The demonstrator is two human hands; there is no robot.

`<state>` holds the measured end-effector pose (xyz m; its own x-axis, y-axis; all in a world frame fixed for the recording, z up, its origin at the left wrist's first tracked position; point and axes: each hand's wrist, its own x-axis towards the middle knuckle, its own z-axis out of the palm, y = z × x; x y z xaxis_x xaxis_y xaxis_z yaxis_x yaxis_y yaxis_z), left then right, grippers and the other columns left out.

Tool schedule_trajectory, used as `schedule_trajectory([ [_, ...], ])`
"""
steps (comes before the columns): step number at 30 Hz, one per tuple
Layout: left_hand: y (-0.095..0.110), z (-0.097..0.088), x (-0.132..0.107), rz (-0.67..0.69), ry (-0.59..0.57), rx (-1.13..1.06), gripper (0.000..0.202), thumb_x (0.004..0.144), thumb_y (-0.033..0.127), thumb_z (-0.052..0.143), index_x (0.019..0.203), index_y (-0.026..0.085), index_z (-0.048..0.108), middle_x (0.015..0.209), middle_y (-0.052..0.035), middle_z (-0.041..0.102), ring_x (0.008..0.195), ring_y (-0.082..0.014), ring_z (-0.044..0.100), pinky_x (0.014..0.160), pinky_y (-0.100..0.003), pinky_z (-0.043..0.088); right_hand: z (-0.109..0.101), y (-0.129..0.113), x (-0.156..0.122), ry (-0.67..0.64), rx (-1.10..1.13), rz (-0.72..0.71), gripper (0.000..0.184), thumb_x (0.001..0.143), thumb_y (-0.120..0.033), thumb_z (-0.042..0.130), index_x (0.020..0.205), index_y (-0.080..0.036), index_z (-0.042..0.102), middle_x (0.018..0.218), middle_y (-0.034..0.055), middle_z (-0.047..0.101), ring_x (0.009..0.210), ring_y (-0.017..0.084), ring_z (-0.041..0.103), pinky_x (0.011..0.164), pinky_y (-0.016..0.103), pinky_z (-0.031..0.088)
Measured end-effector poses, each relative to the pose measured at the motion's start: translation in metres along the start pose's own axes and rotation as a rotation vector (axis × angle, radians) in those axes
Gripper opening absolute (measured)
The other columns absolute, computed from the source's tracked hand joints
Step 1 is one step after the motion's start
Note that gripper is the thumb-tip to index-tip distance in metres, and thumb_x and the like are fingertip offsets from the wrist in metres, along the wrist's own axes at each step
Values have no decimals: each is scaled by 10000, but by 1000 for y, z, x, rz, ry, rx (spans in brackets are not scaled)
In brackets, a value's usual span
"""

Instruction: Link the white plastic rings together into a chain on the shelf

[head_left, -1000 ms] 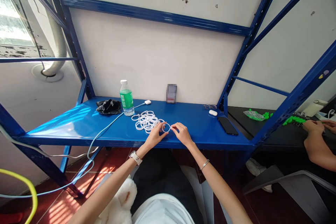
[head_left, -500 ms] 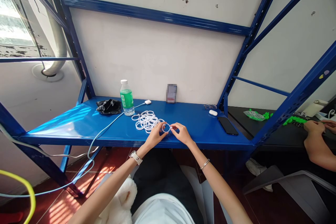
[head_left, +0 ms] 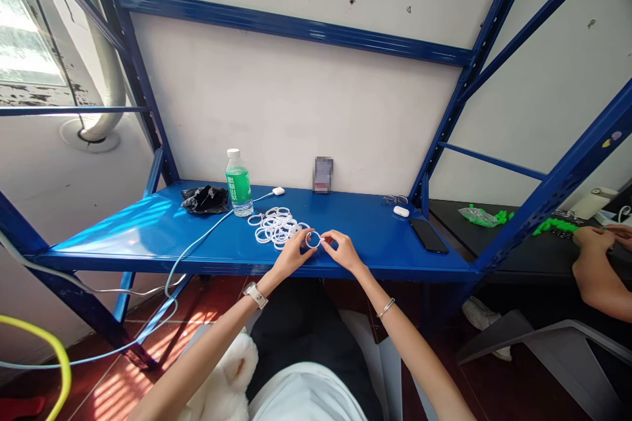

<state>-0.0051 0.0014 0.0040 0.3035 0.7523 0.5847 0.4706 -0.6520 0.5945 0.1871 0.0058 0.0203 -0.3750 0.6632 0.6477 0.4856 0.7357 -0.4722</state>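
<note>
Between my two hands is a thin white ring (head_left: pixel 313 240), held just above the front part of the blue table. My left hand (head_left: pixel 295 251) pinches the ring's left side with thumb and fingers. At its right side, my right hand (head_left: pixel 342 251) has its fingertips closed on the same ring. Just beyond my left hand lies a loose pile of similar white rings (head_left: pixel 277 225), some overlapping. What exactly the right fingertips press on is too small to make out.
A water bottle (head_left: pixel 239 184) and a crumpled black bag (head_left: pixel 204 200) stand left of the pile. A black phone (head_left: pixel 428 237), a white case (head_left: pixel 401 212) and glasses (head_left: pixel 395 200) lie right. A pale cable (head_left: pixel 197 243) crosses the table (head_left: pixel 133 237). A co-worker's hands (head_left: pixel 595 237) are at far right.
Both hands stay in nearly the same place, holding the white ring. The view has shifted very slightly.
</note>
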Motion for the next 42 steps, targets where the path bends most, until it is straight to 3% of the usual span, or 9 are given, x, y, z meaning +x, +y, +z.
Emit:
schedule_trajectory([
  [9, -4, 2, -1, 49, 14, 14, 455, 902, 422, 517, 1306, 221, 458, 936, -58, 586, 749, -171, 570, 694, -323, 516, -3, -5, 0, 31, 33, 49, 213, 950, -337, 449, 884, -205, 603, 803, 33, 657, 721, 166, 625, 682, 271, 497],
  [14, 2, -2, 1, 64, 5, -25, 307, 942, 434, 424, 1051, 203, 596, 899, -61, 611, 776, -179, 590, 692, -306, 493, -4, -4, 1, 6, 74, 82, 235, 957, -364, 434, 857, -209, 581, 754, 13, 649, 683, 158, 616, 659, 261, 480],
  [21, 9, -7, 2, -43, -67, -126, 415, 947, 459, 380, 729, 166, 577, 630, -22, 590, 570, -144, 548, 577, -265, 433, -3, -2, 1, -9, 41, 82, 257, 957, -365, 430, 862, -205, 606, 770, 16, 650, 695, 155, 616, 653, 253, 480],
  [31, 2, -14, 9, -237, -154, -457, 489, 872, 588, 437, 701, 145, 558, 574, -9, 577, 494, -102, 516, 512, -214, 417, -1, 3, 1, -42, 109, 79, 183, 914, -314, 508, 1000, -215, 636, 913, 39, 683, 795, 170, 640, 712, 277, 505],
  [42, 2, -13, 8, -222, -157, -435, 469, 855, 574, 489, 768, 134, 628, 626, -28, 614, 543, -117, 551, 551, -228, 456, -3, 1, 3, -32, 217, 148, 227, 900, -392, 535, 942, -213, 668, 845, 33, 698, 760, 175, 654, 691, 283, 517],
])
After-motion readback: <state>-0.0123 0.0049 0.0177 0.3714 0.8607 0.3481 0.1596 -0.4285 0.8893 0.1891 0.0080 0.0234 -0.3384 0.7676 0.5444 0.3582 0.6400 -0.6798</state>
